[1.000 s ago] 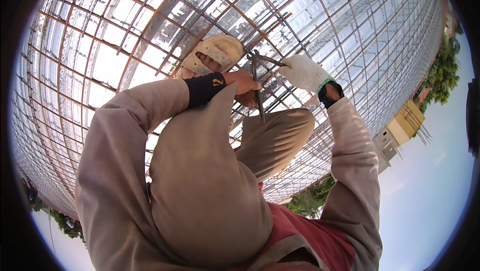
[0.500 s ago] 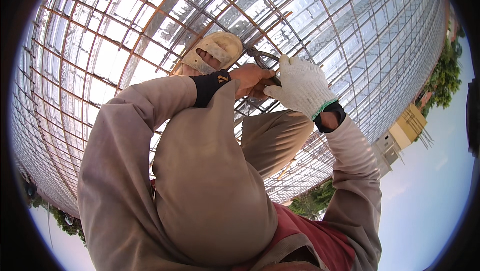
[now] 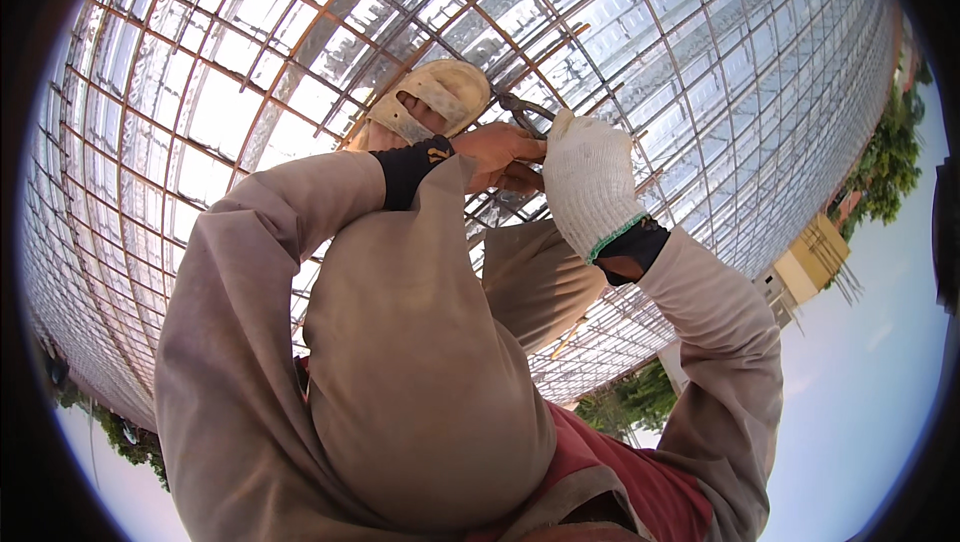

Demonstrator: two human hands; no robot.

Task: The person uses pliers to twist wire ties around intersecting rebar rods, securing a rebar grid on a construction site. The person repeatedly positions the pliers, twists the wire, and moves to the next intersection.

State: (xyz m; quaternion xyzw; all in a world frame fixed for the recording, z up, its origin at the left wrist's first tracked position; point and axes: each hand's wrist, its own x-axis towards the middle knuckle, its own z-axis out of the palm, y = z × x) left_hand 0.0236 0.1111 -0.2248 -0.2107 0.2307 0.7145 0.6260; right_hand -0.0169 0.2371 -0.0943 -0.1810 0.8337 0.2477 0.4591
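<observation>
My right hand [image 3: 590, 172], in a white knitted glove with a green edge, is closed round the handles of dark metal pincers [image 3: 522, 110]. The pincers' head lies against the rebar mesh [image 3: 590, 60], beside my sandal. Close by on the left, my bare left hand [image 3: 495, 154] has its fingers pinched together, touching or almost touching the glove. What those fingers hold, if anything, is hidden. A black band [image 3: 412, 172] wraps the left wrist.
A tan sandal [image 3: 455, 92] on my foot rests on the mesh. My bent knee [image 3: 410, 342] rises between the arms. Shiny ribbed metal sheets [image 3: 215, 107] lie beneath the bars. Trees [image 3: 885, 157] and a yellowish building [image 3: 815, 252] stand beyond the right edge.
My right hand has rotated at the wrist, its cuff swinging left and down and the forearm shifting. The pincers have turned slightly with it. My left hand has moved slightly left.
</observation>
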